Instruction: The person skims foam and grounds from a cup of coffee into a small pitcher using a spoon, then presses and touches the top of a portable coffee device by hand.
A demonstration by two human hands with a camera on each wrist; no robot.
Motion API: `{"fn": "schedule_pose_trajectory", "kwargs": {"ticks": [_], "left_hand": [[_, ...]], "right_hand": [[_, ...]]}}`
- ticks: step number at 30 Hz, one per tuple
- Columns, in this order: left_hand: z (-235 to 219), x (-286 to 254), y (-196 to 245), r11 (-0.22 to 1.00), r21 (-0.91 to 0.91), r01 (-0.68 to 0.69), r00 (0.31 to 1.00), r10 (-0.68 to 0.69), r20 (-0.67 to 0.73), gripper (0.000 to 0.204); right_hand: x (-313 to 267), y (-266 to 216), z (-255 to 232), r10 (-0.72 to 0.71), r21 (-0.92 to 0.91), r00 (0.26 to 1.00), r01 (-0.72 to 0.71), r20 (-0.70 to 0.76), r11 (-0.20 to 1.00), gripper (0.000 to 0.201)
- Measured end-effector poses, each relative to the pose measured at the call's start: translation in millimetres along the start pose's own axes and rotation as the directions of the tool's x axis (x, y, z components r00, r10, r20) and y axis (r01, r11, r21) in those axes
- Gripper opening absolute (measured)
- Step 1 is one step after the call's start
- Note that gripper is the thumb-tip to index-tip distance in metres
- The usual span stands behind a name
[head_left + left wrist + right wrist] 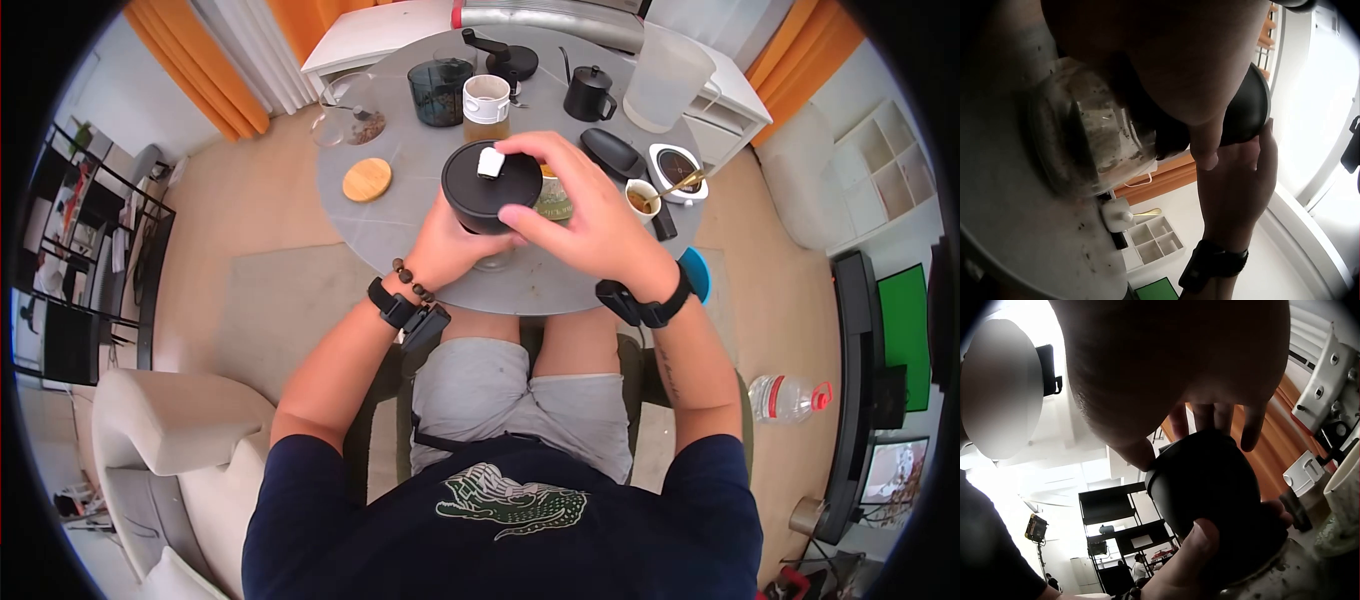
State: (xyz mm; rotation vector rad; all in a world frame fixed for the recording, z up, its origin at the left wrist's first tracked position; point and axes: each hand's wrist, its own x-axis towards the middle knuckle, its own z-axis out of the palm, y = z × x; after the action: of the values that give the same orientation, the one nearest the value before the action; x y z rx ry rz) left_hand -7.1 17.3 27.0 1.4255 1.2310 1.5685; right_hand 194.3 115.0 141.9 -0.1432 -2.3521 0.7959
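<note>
Grinder (490, 187): matte black, cylindrical upper body with a flat round top and a small white square knob (490, 161) at centre. It sits on a clear glass jar (1091, 150), ribbed inside, flecked with dark residue, resting on the table. Position: near edge of a round grey tabletop (400, 215), smooth with a faint marbled look, directly in front of the seated person.

Left hand (450, 240) wraps the black body from the near side, thumb and fingers curled round its wall; the left wrist view shows the palm pressed against it. Right hand (585, 215) arches over the top from the right, fingers curled down round the rim, thumb (515, 215) on the near edge.

Beyond the grinder: white-lidded jar (486, 105), dark tinted glass cup (438, 92), black gooseneck kettle (588, 95), frosted plastic pitcher (667, 78), round wooden coaster (367, 180).
</note>
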Motion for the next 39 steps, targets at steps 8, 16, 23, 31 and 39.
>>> {"fn": "schedule_pose_trajectory", "kwargs": {"ticks": [8, 16, 23, 31, 39], "left_hand": [[-7.8, -5.8, -3.8, 0.994, -0.020, 0.105, 0.994, -0.104, 0.019, 0.119], [1.9, -5.1, 31.7, 0.985, -0.118, -0.127, 0.987, 0.113, -0.116, 0.159], [-1.1, 7.9, 52.1, 0.894, 0.343, -0.288, 0.948, 0.316, -0.029, 0.071], [2.1, 3.5, 78.3, 0.923, 0.320, -0.215, 0.972, 0.232, -0.015, 0.045], [9.7, -0.7, 75.0, 0.969, 0.227, -0.102, 0.979, 0.139, -0.152, 0.041]], "right_hand": [[-61.4, -1.4, -18.3, -0.054, 0.012, 0.990, 0.053, 0.131, 0.999, 0.076], [-88.4, 12.0, -34.7, 0.186, 0.836, 0.966, -0.248, 0.178, 0.490, 0.073], [-85.6, 15.6, -40.4, 0.216, 0.934, 0.963, -0.219, 0.161, 0.283, 0.070], [-89.1, 11.3, -22.1, 0.200, 0.937, 0.948, -0.288, 0.249, 0.200, 0.068], [-103.1, 22.8, 6.0, 0.012, 0.320, 0.998, -0.029, 0.056, 0.947, 0.085]]}}
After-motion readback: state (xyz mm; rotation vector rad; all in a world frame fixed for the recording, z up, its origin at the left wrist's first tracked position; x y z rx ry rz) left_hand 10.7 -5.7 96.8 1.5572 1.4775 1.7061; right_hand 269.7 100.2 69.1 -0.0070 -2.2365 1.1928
